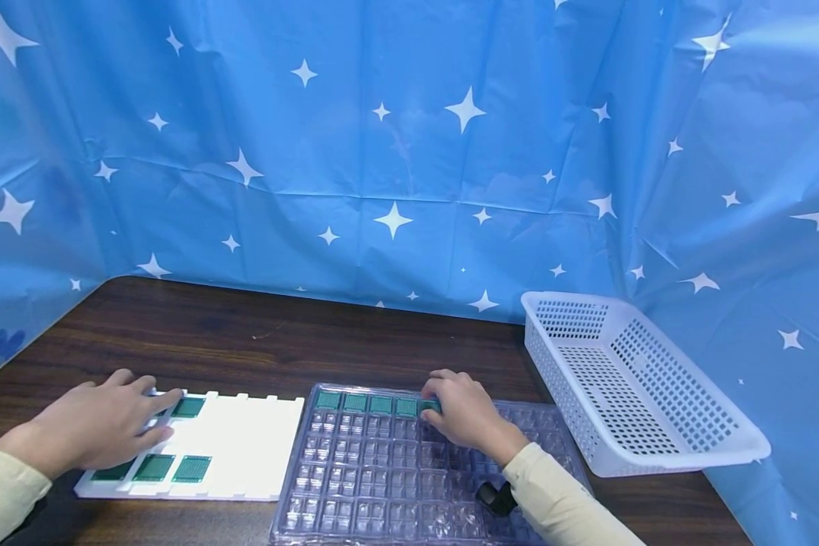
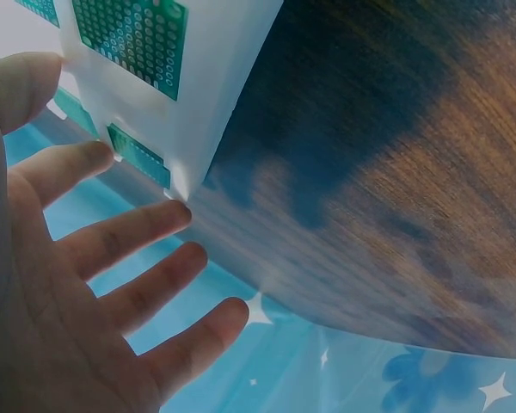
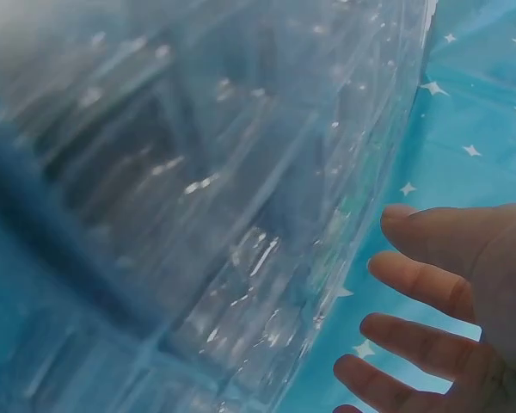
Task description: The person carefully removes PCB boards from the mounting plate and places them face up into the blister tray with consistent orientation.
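Observation:
My left hand rests over the left end of a white slotted tray, fingers spread and holding nothing. Beside it, green perforated circuit boards sit in the tray; the hand hides part of it. On the clear plastic blister tray, my right hand reaches the far row. Its thumb and index finger are at opposite edges of a green circuit board, partly hidden by them. Left of that, several boards lie in the same row. In the right wrist view the fingers extend near the tray's edge.
A white perforated basket stands at the right, close to the clear tray. Both trays lie on a dark wood table. A blue curtain with white stars hangs behind the table and at its sides.

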Demonstrator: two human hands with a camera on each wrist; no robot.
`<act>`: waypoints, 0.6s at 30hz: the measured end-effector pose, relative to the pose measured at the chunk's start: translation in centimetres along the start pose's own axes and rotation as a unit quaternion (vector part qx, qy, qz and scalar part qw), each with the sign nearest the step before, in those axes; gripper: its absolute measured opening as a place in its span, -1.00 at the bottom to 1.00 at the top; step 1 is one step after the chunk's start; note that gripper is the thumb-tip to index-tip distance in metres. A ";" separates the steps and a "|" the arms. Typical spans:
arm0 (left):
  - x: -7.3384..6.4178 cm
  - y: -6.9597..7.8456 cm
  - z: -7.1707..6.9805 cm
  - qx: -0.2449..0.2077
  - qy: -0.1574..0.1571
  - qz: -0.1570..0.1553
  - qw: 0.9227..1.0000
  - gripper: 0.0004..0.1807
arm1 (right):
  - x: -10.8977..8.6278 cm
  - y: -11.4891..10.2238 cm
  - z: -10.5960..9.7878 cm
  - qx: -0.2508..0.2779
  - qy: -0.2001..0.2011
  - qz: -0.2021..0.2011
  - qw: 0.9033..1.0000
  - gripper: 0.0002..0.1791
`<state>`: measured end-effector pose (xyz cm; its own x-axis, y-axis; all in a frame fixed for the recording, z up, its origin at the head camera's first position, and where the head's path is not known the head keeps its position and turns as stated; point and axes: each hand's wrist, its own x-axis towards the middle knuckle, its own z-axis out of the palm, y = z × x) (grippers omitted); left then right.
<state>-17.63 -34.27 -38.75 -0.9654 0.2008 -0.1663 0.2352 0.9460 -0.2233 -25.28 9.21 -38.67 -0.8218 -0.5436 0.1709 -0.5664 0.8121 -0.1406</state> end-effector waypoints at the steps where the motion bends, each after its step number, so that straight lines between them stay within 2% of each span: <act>1: 0.0 0.0 0.0 0.000 0.002 0.001 1.000 -0.25 | 0.0 -0.1 0.0 0.000 -0.001 0.000 1.000 -0.75; 10: 0.1 0.1 0.0 0.004 -0.003 -0.007 1.000 -0.24 | 0.4 -1.0 -0.8 0.016 -0.006 0.002 1.000 -0.73; 18: 0.1 0.0 0.0 0.007 -0.003 -0.011 1.000 -0.24 | 0.8 -2.8 -1.1 0.025 -0.024 -0.011 0.999 -0.71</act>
<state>-17.67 -34.22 -38.81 -0.9695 0.1791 -0.1674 0.2162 0.9466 -0.2393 -24.32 6.71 -37.07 -0.8105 -0.5717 0.1276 -0.5857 0.7890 -0.1854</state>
